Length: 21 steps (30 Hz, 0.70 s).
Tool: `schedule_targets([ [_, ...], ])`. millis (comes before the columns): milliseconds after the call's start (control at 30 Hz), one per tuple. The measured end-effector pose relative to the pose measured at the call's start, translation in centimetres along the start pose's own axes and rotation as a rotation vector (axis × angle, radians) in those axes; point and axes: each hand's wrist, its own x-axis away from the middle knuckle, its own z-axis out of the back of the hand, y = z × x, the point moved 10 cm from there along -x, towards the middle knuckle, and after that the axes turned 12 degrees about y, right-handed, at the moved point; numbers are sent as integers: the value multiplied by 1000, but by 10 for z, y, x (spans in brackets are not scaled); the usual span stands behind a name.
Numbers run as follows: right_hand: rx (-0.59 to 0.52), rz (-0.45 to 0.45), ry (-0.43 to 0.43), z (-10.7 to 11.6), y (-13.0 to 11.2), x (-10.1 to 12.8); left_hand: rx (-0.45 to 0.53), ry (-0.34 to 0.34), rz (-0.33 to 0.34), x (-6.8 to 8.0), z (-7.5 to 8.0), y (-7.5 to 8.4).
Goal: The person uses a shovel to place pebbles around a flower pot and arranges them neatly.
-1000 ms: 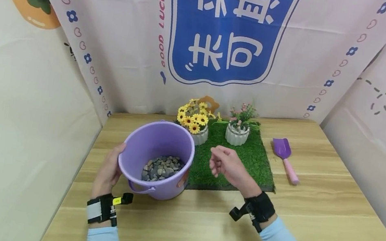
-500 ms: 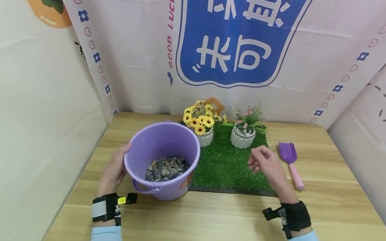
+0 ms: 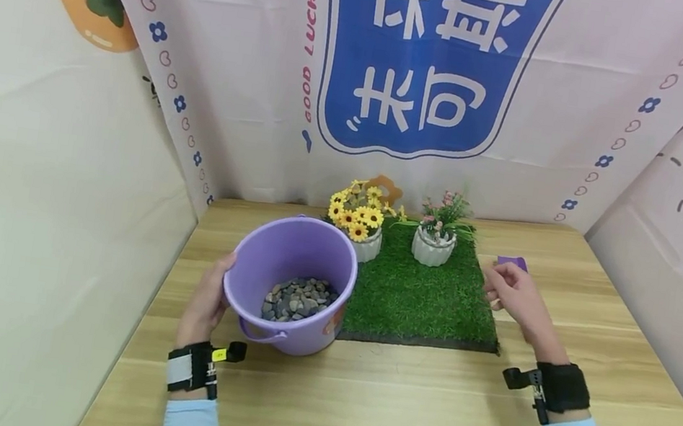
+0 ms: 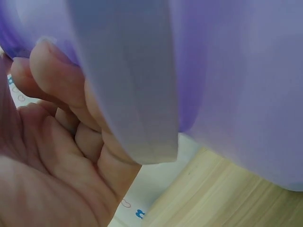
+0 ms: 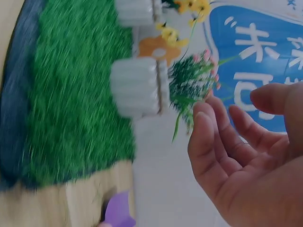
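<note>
Right now the left hand [image 3: 206,303] rests against the outer wall of the purple bucket [image 3: 295,254], fingers wrapped to its side; its grip cups the wall rather than clamping it. That bucket stands on the wooden bench [image 3: 392,409], pebbles [image 3: 298,299] in its bottom, touching the grass mat [image 3: 420,304]. Meanwhile the right hand [image 3: 512,292] hovers over the purple scoop [image 3: 513,262], just beside the mat's right edge, its grip loosely open and holding nothing. Two white flowerpots [image 3: 433,248] stand at the mat's far side.
</note>
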Motion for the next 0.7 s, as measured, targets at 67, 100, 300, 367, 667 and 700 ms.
schedule_targets([
  [67, 36, -4, 4, 5, 9, -2, -2, -9, -1, 0, 0, -1],
  [100, 48, -4, 7, 8, 10, -2, 0, -12, 0, 0, -1, -1],
  [300, 82, -10, 34, 24, 21, -3, -7, -4, -1, 0, 0, -1],
  [367, 86, -15, 35, 27, 25, -3, -10, 3, -1, -1, 0, -1],
  [667, 104, -23, 27, 35, 38, -5, -4, -11, -3, 0, -1, -1],
  [700, 107, -23, 23, 35, 40, -5, -2, -14, -5, 0, -1, -1],
])
